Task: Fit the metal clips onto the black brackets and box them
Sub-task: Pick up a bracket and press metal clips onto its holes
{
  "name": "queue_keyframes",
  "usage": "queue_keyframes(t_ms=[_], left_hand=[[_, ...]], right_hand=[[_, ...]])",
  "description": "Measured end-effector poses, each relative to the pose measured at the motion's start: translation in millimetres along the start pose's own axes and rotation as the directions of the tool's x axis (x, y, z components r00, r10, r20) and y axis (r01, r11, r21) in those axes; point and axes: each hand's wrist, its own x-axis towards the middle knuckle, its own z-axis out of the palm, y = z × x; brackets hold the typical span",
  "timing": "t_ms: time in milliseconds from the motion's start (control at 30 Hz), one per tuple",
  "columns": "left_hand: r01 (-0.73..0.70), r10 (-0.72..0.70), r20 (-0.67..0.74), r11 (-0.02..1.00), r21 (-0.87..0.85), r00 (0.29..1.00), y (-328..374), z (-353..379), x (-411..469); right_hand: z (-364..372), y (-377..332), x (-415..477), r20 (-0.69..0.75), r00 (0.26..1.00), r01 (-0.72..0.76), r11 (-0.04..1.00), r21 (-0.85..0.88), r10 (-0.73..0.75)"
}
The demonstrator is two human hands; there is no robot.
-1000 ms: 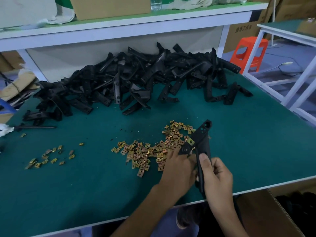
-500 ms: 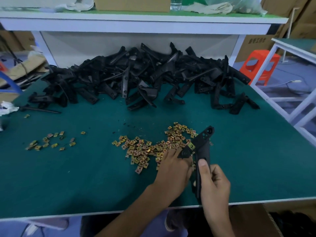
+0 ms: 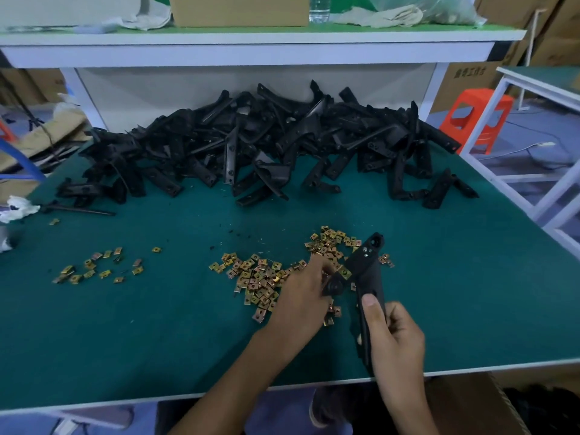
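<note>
Left of the main heap of metal clips (image 3: 257,277) on the green worktop (image 3: 157,334), a smaller scatter of clips (image 3: 94,268) is spread. Behind the heap, black brackets (image 3: 266,146) are piled. The left hand (image 3: 301,299) is laid on the heap's right edge; whether its fingers pinch a clip cannot be told. Just right of the heap, one bracket (image 3: 367,271) is gripped by the right hand (image 3: 397,343), fingers curled round it.

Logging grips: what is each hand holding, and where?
Right hand grips the long black plastic bracket by its lower end. Left hand is among the brass metal clips; hold unclear.
</note>
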Motion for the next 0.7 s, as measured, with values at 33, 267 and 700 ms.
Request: queue_keyframes(t_ms=[33,267,700], left_hand=[[0.051,-0.051,0.007,0.996,-0.071,0.999,-1,-5,3],[0.144,-0.156,0.009,0.886,-0.441,0.988,5,-36,15],[0.228,-0.201,0.138,0.549,-0.804,0.97,27,-51,9]], right_hand=[[0,0,0,0.006,1.0,-0.004,1.0,-0.003,0.004],[0,3,1,0.031,0.998,0.052,0.994,-0.101,-0.049],[0,3,1,0.113,0.987,0.139,0.967,-0.213,-0.117]])
